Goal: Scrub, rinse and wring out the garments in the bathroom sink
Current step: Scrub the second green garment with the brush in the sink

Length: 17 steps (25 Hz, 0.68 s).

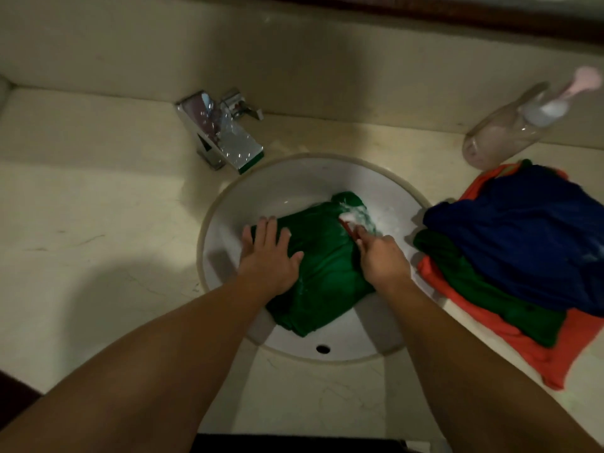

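The left grip (269,256) lies flat and wide, fingers straight and spread, pressing on the green garment (327,273) in the sink (294,181). The press is most likely there to pin the wet cloth so it does not slide or bunch under the scrubbing. The right grip (382,256) is curled round the red handle of a brush (347,226), whose head sits just beyond its fingertips on the far corner of the garment, in a patch of white foam (361,213). With the two grips apart on the same cloth, the stretch between them lies fairly flat, which suits brushing.

Well to the right of the right grip, on the tabletop (98,223), waits a pile: a blue garment (510,230) on top, another green one (483,289) beneath it, and an orange one (539,351) at the bottom. It sits just beside the sink rim, probably so the next piece is an easy reach. Beyond the pile is a clear bottle (500,138) with a pink top, which looks tilted, though the wide lens makes that hard to judge. The tap (225,135) is ahead of the left grip; no stream shows. I judge this to be the scrub step on the first piece, with rinsing and wringing not yet done.
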Each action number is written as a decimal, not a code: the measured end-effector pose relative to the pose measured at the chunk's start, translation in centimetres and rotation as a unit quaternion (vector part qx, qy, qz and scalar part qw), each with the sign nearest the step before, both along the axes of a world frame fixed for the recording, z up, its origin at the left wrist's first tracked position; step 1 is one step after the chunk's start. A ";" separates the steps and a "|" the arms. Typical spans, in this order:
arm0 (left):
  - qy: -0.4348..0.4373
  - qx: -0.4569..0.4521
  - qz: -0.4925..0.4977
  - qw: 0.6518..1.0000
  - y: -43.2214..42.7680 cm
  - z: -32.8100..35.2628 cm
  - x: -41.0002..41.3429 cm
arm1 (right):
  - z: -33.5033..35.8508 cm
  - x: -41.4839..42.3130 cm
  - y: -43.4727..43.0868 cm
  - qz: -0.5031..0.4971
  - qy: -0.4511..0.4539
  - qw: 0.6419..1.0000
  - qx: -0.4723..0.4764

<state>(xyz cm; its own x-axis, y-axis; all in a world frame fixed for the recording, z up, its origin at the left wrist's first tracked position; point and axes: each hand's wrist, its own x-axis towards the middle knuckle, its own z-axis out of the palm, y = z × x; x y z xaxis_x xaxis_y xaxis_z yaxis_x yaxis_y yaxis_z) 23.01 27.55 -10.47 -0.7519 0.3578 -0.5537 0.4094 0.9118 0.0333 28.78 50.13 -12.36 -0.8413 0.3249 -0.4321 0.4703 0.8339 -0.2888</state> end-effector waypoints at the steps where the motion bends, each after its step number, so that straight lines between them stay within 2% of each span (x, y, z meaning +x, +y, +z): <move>1: 0.018 0.049 0.001 0.999 0.5 1.1 -0.1 | 1.1 0.3 0.0 0.008 0.020 1.000 0.002; 4: 0.052 0.130 0.007 0.990 2.3 3.5 -0.5 | 4.9 0.9 0.4 0.058 0.115 0.991 -0.014; 9: 0.088 0.165 0.015 0.982 6.3 5.9 -1.4 | 11.1 -2.4 7.5 0.092 0.239 0.966 -0.012; 13: 0.110 0.162 0.018 0.981 9.9 7.7 -1.6 | 11.4 -7.8 12.7 0.109 0.180 0.977 -0.032; 15: 0.117 0.161 0.025 0.980 11.0 7.8 -1.8 | 10.5 -10.0 14.3 0.124 0.112 0.985 -0.050; 16: 0.114 0.161 0.030 0.980 11.1 7.4 -1.7 | 10.2 -10.6 14.6 0.119 0.072 0.990 -0.023; 17: 0.108 0.161 0.034 0.981 10.8 6.7 -1.6 | 9.7 -11.0 14.6 0.110 0.071 0.991 0.029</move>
<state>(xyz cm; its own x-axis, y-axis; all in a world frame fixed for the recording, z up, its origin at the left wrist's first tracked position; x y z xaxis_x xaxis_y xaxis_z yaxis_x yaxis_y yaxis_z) 21.44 38.37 -3.73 -0.8673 0.4325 -0.2464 0.3766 0.8939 0.2432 17.81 64.70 -2.63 -0.9452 0.1481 -0.2910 0.2339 0.9289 -0.2871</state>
